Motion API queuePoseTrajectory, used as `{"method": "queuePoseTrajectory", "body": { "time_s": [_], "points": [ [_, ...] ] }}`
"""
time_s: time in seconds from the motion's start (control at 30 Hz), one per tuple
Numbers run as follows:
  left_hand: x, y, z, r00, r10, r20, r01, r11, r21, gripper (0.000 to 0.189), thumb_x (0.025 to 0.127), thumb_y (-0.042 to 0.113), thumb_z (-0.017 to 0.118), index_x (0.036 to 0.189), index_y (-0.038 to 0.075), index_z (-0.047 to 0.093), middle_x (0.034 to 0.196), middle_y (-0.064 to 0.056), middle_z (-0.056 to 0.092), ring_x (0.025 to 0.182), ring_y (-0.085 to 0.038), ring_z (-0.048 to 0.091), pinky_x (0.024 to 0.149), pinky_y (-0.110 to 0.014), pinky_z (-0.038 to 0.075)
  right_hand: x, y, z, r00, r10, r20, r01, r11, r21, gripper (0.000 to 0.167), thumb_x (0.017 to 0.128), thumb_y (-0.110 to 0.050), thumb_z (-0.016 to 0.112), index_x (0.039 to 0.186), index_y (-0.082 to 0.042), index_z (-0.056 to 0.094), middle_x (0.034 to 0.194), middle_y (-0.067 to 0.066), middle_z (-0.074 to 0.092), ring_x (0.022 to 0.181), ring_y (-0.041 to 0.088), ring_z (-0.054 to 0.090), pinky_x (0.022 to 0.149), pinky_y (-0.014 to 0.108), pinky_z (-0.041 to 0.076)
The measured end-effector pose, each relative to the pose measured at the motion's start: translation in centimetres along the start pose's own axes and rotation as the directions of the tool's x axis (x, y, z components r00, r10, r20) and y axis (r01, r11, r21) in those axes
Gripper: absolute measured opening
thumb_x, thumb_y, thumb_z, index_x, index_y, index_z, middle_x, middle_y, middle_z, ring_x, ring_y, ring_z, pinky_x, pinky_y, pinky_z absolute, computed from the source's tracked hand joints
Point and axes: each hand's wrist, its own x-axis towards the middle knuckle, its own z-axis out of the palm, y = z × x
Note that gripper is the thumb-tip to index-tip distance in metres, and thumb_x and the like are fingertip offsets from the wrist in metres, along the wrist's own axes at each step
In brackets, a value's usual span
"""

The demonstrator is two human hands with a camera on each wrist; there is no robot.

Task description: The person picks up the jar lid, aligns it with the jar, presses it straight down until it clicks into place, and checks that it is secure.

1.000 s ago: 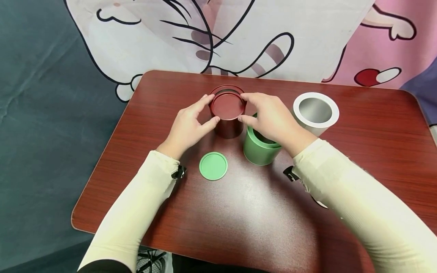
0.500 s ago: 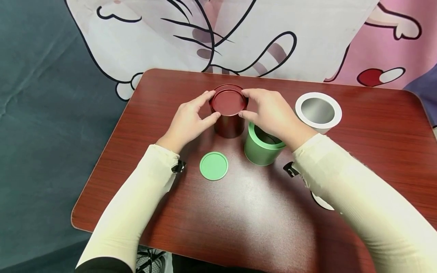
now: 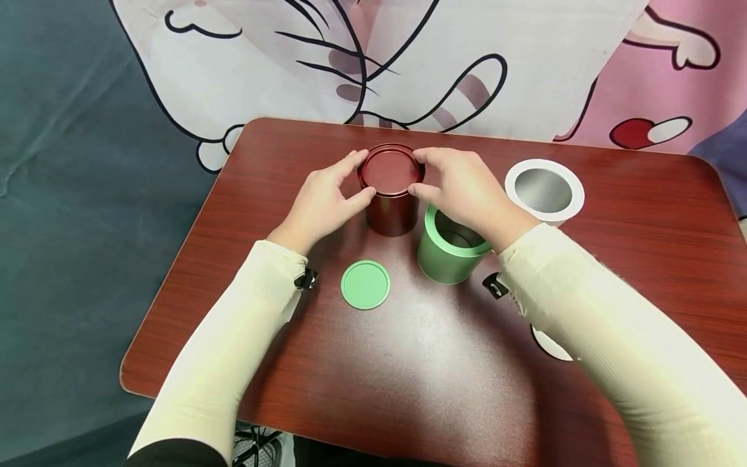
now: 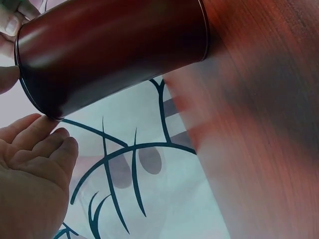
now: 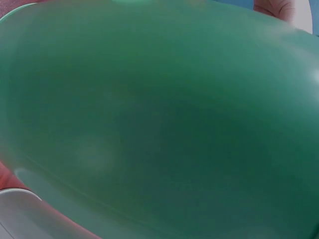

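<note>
Red holds the middle: the left hand (image 3: 323,198) and the right hand (image 3: 469,194) touch the rim of the red lid (image 3: 391,171) from opposite sides, thumbs toward the near part, forefingers toward the far part, fingers fairly straight rather than wrapped around. Touching it in several places likely keeps the lid level and shares any pressure evenly, so the dark red can (image 3: 392,218) beneath is less apt to tip. The lid rests on that can's top; whether it is fully seated cannot be told. Just under the right hand, to the near right, stands the green can (image 3: 445,262), upright and lidless, so close to that wrist that it fills most of the right wrist view. The green lid (image 3: 366,285) lies flat on the table (image 3: 362,370), near and left of the green can, apart from both hands. Farther right stands the white can (image 3: 544,189), uncovered and out of the way.
</note>
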Motion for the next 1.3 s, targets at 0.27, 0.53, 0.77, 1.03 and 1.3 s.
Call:
{"method": "queuePoseTrajectory", "body": {
  "time_s": [0.27, 0.53, 0.77, 1.03, 1.3],
  "points": [
    [0.39, -0.02, -0.14, 1.000, -0.013, 0.017, 0.013, 1.000, 0.005, 0.060, 0.093, 0.027, 0.069, 0.148, 0.013, 0.051, 0.151, -0.011, 0.049, 0.139, -0.020, 0.047, 0.113, -0.036, 0.038, 0.25, -0.04, -0.11, 1.000, 0.014, 0.007, -0.014, 1.000, 0.024, 0.050, 0.094, -0.023, 0.071, 0.140, -0.007, 0.058, 0.137, 0.008, 0.062, 0.133, 0.025, 0.052, 0.111, 0.044, 0.039],
    [0.57, 0.15, -0.25, 0.998, -0.033, 0.051, 0.031, 0.999, 0.027, 0.062, 0.094, 0.028, 0.066, 0.151, 0.012, 0.047, 0.153, -0.009, 0.045, 0.140, -0.021, 0.045, 0.115, -0.036, 0.037, 0.26, 0.12, -0.21, 1.000, 0.017, 0.012, -0.017, 1.000, 0.023, 0.053, 0.095, -0.024, 0.069, 0.143, -0.005, 0.055, 0.141, 0.010, 0.059, 0.136, 0.026, 0.049, 0.114, 0.043, 0.037],
    [0.49, 0.12, -0.23, 0.998, -0.034, 0.056, 0.032, 0.999, 0.033, 0.064, 0.095, 0.029, 0.066, 0.152, 0.012, 0.045, 0.153, -0.010, 0.045, 0.142, -0.018, 0.042, 0.116, -0.034, 0.035, 0.35, 0.15, -0.07, 1.000, 0.009, 0.010, -0.009, 1.000, 0.015, 0.054, 0.095, -0.024, 0.070, 0.143, -0.003, 0.054, 0.143, 0.011, 0.057, 0.136, 0.027, 0.049, 0.114, 0.043, 0.036],
    [0.34, -0.10, 0.03, 0.999, -0.019, 0.042, 0.018, 1.000, 0.014, 0.062, 0.095, 0.029, 0.065, 0.151, 0.012, 0.047, 0.153, -0.008, 0.045, 0.143, -0.016, 0.041, 0.116, -0.034, 0.035, 0.32, 0.14, 0.03, 1.000, 0.003, 0.008, -0.003, 1.000, -0.004, 0.054, 0.095, -0.024, 0.069, 0.143, -0.003, 0.054, 0.143, 0.012, 0.057, 0.137, 0.028, 0.048, 0.114, 0.043, 0.036],
    [0.78, -0.10, -0.16, 1.000, 0.006, 0.021, -0.006, 1.000, 0.031, 0.060, 0.095, 0.027, 0.066, 0.150, 0.013, 0.049, 0.152, -0.009, 0.047, 0.141, -0.016, 0.044, 0.115, -0.032, 0.036, 0.60, -0.35, -0.43, 1.000, -0.002, 0.010, 0.002, 1.000, -0.017, 0.055, 0.096, -0.027, 0.066, 0.144, -0.004, 0.053, 0.142, 0.012, 0.058, 0.135, 0.028, 0.050, 0.113, 0.044, 0.038]
  ]
}}
